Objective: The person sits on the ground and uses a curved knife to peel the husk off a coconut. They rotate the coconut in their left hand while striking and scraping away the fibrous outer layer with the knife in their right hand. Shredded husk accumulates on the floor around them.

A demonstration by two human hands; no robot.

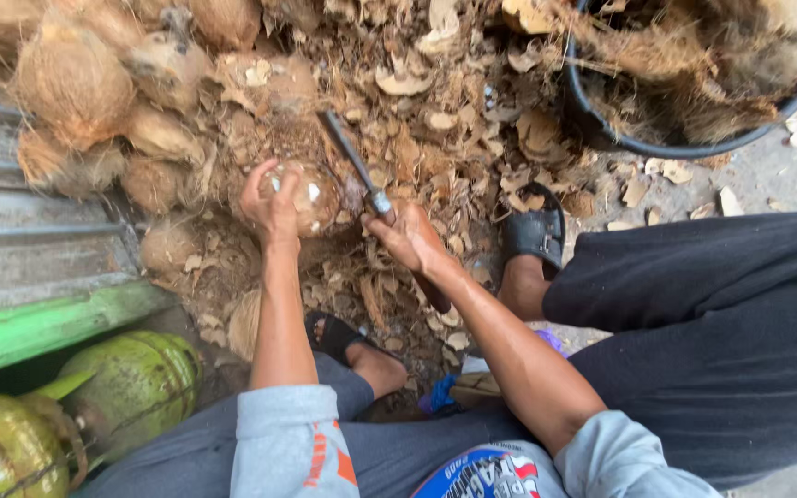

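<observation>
My left hand (272, 205) grips a peeled coconut (302, 195), fingers curled over its near side, holding it down among the husk scraps (435, 138) on the ground. My right hand (408, 238) is clenched around the handle of a long knife (354, 164), whose blade slants up and away just right of the coconut, close beside it. A pile of unpeeled brown coconuts (76, 88) lies to the upper left, and two green gas cylinders (131, 383) sit at the lower left beside a green-edged step (39, 332). A black tub (694, 138) full of husk fibre stands at the upper right. My sandalled feet (532, 235) rest on the scraps
</observation>
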